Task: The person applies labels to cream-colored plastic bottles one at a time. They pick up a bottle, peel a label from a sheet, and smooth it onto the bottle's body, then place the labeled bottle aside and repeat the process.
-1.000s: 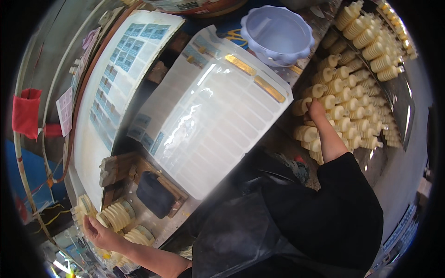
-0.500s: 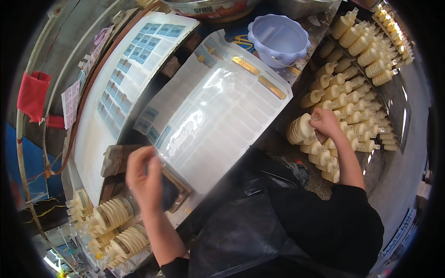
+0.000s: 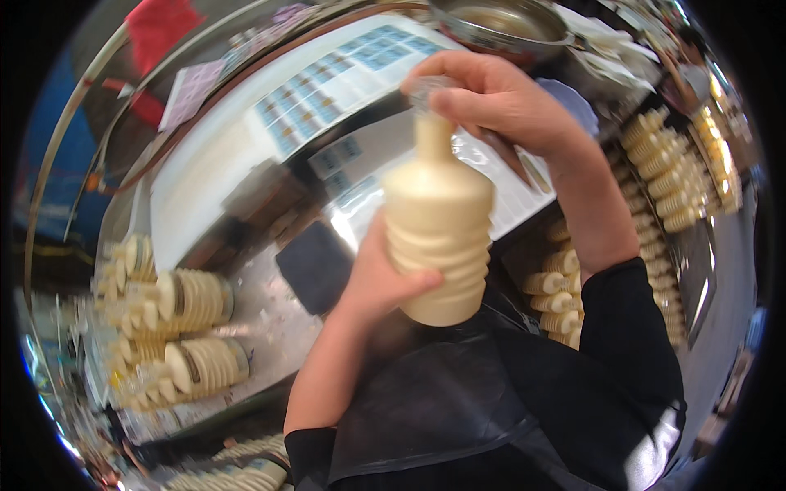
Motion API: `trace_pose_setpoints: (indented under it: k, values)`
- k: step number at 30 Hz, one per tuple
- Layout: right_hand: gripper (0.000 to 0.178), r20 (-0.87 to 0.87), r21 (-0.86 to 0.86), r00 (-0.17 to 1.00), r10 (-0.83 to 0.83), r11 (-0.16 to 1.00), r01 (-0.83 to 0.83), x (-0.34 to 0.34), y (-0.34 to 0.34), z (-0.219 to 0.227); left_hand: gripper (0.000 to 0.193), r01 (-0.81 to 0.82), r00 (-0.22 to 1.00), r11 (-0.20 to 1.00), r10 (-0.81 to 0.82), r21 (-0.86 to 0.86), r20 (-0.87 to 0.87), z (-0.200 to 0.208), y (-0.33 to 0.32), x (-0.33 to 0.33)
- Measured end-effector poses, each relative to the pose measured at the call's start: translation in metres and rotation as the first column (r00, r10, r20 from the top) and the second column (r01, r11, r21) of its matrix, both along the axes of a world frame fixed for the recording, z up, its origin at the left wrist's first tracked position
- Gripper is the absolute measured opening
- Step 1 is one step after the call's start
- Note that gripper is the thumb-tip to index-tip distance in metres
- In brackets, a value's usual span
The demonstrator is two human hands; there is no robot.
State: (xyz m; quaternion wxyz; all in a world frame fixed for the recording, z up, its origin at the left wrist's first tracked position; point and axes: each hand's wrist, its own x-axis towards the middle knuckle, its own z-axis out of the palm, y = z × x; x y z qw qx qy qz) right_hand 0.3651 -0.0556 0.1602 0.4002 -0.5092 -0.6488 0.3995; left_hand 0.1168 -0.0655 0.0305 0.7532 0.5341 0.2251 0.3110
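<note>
A cream-coloured bottle [image 3: 440, 237] with a ribbed body stands upright in front of me, held in both hands. My right hand [image 3: 508, 102] pinches the clear top [image 3: 427, 88] above its narrow neck. My left hand [image 3: 377, 278] is wrapped round the lower left side of the body, thumb across the front. A thin brown blade-like thing [image 3: 508, 159] sticks out below my right palm; its kind is unclear. Behind the bottle lies a clear plastic-covered sheet with pale label shapes [image 3: 524, 200], partly hidden by it.
A slanted white board [image 3: 205, 188] carries blue labels [image 3: 315, 98]. Similar bottles lie stacked on the table at left [image 3: 196, 360] and stand in rows at right [image 3: 561, 299]. A metal basin [image 3: 499, 20] and a pale blue tub [image 3: 569, 102] are at the back. Another person [image 3: 692, 74] is far right.
My right hand has brought a bottle up from the rows at right to the middle. My left hand has moved right and taken hold of its body. The view has turned left.
</note>
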Motion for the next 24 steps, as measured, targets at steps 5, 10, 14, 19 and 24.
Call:
trace_pose_setpoints:
  k: [5, 10, 14, 19, 24]
  values:
    - [0.069, 0.008, -0.062, 0.998, 0.063, 0.996, -0.063, -0.089, 0.035, -0.101, 0.079, -0.466, 0.885, 0.884, 0.466, -0.030, -0.015, -0.009, 0.022, -0.062]
    - [0.066, -0.170, -0.315, 0.979, 0.114, 0.935, -0.164, -0.156, 0.046, -0.131, 0.077, -0.629, 0.772, 0.774, 0.612, -0.072, -0.174, -0.005, 0.050, -0.098]
    - [0.062, -0.266, -0.402, 0.961, 0.071, 0.898, -0.178, -0.171, 0.061, -0.153, 0.088, -0.672, 0.724, 0.739, 0.643, -0.046, -0.250, -0.028, 0.061, -0.108]
    - [0.059, -0.368, -0.379, 0.928, 0.058, 0.902, -0.207, -0.171, 0.061, -0.179, 0.106, -0.645, 0.637, 0.747, 0.643, 0.163, -0.424, -0.028, 0.052, -0.114]
    - [0.063, -0.148, -0.337, 0.989, 0.011, 0.940, -0.061, -0.169, 0.047, -0.177, 0.104, -0.664, 0.646, 0.726, 0.677, 0.177, -0.353, -0.033, 0.052, -0.114]
